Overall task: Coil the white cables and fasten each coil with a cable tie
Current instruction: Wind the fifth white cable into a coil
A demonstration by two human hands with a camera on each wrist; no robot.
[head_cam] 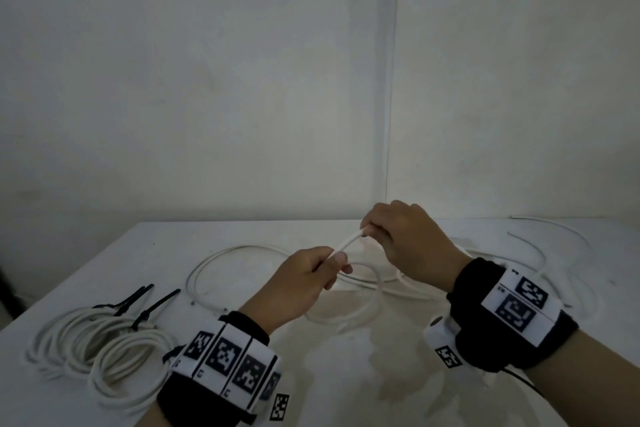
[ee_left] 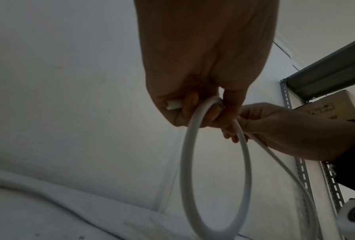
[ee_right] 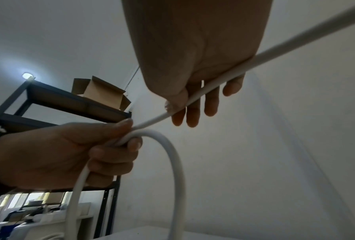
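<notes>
A white cable (head_cam: 348,243) stretches between my two hands above the table (head_cam: 398,374). My left hand (head_cam: 334,267) pinches it where a small loop (head_cam: 375,291) closes and hangs down. In the left wrist view the left hand (ee_left: 195,110) curls round the cable's cut end and the loop (ee_left: 245,162). My right hand (head_cam: 372,230) holds the running cable a little farther back and to the right. The right wrist view has the right hand (ee_right: 190,104) holding the cable (ee_right: 217,84) between thumb and fingers, with the left hand (ee_right: 102,146) below it.
Finished coils (head_cam: 100,343) lie at the table's left, bound with black cable ties (head_cam: 138,302). The cable's slack (head_cam: 221,263) curves over the middle of the table. More loose white cables (head_cam: 554,246) lie at the back right. Walls meet in a corner behind.
</notes>
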